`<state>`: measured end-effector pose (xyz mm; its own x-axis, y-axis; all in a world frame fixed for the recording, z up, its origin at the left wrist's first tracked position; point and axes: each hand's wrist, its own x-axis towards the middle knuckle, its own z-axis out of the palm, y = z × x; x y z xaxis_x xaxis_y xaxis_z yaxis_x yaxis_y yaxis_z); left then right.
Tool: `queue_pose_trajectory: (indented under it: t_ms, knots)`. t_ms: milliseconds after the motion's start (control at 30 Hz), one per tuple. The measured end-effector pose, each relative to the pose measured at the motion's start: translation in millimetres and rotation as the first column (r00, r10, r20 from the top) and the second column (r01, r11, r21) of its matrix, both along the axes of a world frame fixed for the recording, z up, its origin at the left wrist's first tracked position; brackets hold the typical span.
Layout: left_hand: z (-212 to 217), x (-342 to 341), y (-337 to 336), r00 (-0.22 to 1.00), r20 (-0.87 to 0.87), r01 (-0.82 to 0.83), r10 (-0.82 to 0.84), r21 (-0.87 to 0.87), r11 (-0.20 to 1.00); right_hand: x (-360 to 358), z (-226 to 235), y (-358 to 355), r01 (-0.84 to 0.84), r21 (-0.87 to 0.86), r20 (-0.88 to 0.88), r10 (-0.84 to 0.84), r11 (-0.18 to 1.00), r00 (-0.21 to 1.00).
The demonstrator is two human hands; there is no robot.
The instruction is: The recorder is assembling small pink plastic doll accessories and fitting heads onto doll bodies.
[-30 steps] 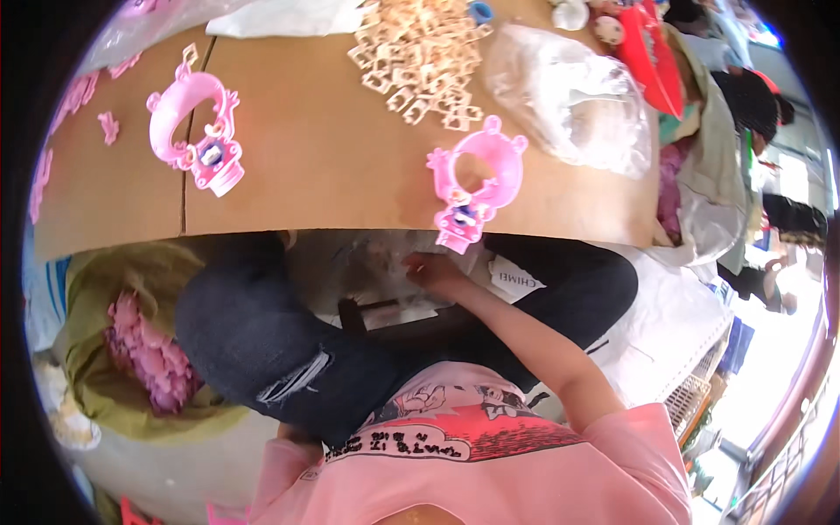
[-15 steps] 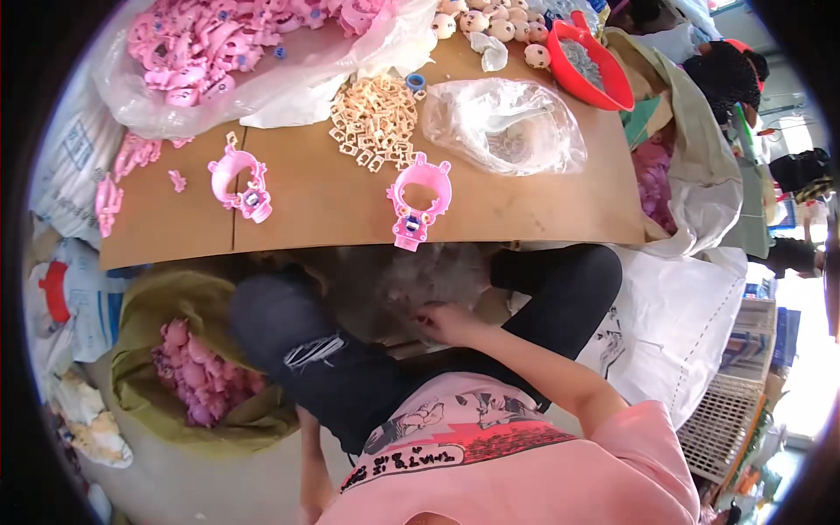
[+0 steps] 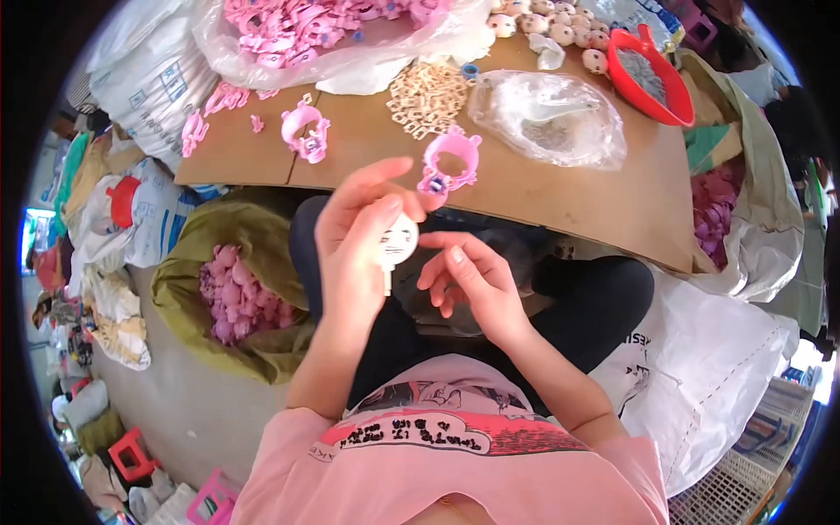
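My left hand (image 3: 352, 229) is closed on a small white round piece (image 3: 400, 240) with a simple face drawn on it and a short white stem below. The thumb and fingers pinch it at its left side. Close by on the right, my right hand (image 3: 479, 284) has its fingers apart and curved, holding nothing visible; its index fingertip is at the piece's edge, and I cannot tell whether it touches. Just beyond, at the table's front edge, stands a pink ring-shaped plastic part (image 3: 453, 164). Another pink ring-shaped part (image 3: 305, 133) lies farther left.
The brown table (image 3: 560, 210) bears a heap of cream plastic clips (image 3: 428, 98), a clear bag (image 3: 547, 131), a red scoop-shaped tray (image 3: 674, 112) of grey bits, several round faced balls (image 3: 562, 33) and a bag of pink parts (image 3: 297, 35). An olive sack (image 3: 179, 302) stands left of my legs.
Both hands have come up in front of me from below the table edge. My left hand now holds the white round piece. The view has shifted, so the table sits farther right.
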<state>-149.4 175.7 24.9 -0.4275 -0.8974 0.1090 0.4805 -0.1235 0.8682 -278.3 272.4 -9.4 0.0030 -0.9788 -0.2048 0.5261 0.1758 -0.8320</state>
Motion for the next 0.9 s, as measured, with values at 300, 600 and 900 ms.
queue_pose_trajectory:
  t_ms: [300, 600, 900]
  knots:
    - [-7, -48, 42, 0.991, -0.028, 0.133, -0.131, 0.114, 0.984, -15, 4, 27, 0.119, -0.156, -0.042, -0.127, 0.981, 0.991]
    - [-20, -4, 5, 0.974, 0.227, 0.024, -0.022, -0.003, 1.0, -28, 4, 21, -0.147, -0.453, -0.364, -0.032, 0.879, 0.931]
    - [-19, 29, -71, 0.652, 0.747, 0.417, 0.125, -0.492, 0.765, -116, 23, 31, 0.416, -0.32, -0.397, -0.519, 0.851, 0.757]
